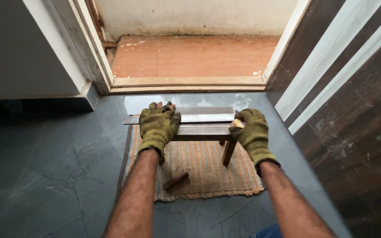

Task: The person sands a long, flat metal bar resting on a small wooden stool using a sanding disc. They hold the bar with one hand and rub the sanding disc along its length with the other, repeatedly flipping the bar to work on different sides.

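Left hand point(157, 125), in an olive fingerless glove, lies palm down and nearly flat on the left part of the stool point(201, 128), fingers spread over the top slats; it presses rather than grips. Right hand point(252, 130), same kind of glove, is curled at the stool's right end, fingers closed around a small tan block point(238, 124) held against the slat edge; only a corner of the block shows. The stool is a low wooden one, dark slats on top, one leg point(229, 152) visible under the right end, tilted slightly. It stands on a woven mat point(203, 169), orange and tan, with a frayed near edge. A short loose wooden peg point(175, 180) lies on the mat, near the left forearm and apart from the stool. The mat rests on dark grey floor tiles point(45, 176). Beyond the stool is a doorway sill point(188, 82), then a reddish outer floor point(195, 55). A dark door point(353, 110) with pale stripes stands open at right.
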